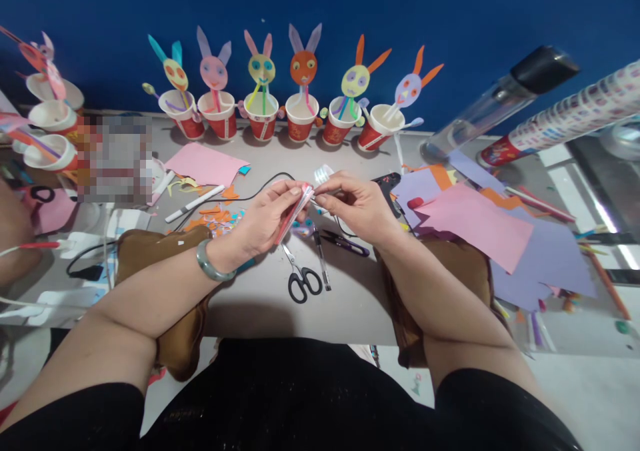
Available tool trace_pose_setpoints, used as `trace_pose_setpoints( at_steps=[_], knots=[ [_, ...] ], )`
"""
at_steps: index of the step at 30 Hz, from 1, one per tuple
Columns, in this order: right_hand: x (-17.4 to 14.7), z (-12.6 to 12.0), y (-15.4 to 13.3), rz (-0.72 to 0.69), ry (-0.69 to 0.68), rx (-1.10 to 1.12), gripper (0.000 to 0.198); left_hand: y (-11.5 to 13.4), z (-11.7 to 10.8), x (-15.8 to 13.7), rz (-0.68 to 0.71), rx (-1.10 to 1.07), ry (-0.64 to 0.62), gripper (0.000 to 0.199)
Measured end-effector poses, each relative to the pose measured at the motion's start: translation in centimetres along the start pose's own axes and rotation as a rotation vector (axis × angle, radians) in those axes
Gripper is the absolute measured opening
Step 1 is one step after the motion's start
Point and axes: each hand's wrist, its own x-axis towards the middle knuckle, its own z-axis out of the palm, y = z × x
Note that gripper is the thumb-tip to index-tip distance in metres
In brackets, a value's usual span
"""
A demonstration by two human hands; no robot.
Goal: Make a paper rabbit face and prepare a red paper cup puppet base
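Note:
My left hand (270, 214), a bangle on its wrist, grips a slim red-and-white piece (291, 219) between thumb and fingers. It slants upward and its exact kind is not clear. At its upper end, the fingertips of my right hand (353, 201) are pinched together; whether something small is between them is hidden. A roll of clear tape (323, 173) lies just behind my fingers. Below the hands are black-handled scissors (303, 282), a pen (323, 261) and a dark closed tool (346, 243) with purple trim.
Red paper cups with paper rabbit figures, one of them this cup (302, 126), line the blue wall. Orange scraps (207, 219) and a white marker (195, 203) lie left. Pink paper (480, 228) and purple sheets lie right, near a stack of cups (555, 118). Brown cushions (175, 344) lie under my forearms.

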Motion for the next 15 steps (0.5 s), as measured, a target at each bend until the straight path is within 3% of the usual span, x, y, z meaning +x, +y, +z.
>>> trace_pose_setpoints(
  at_steps=[10, 15],
  knots=[
    [-0.34, 0.38, -0.3, -0.066, 0.008, -0.08, 0.021, -0.39, 0.27, -0.26, 0.109, 0.069, -0.047, 0.032],
    [-0.49, 0.46, -0.46, -0.054, 0.026, -0.116, 0.027, -0.5, 0.11, -0.61, 0.163, 0.243, -0.002, 0.025]
  ],
)
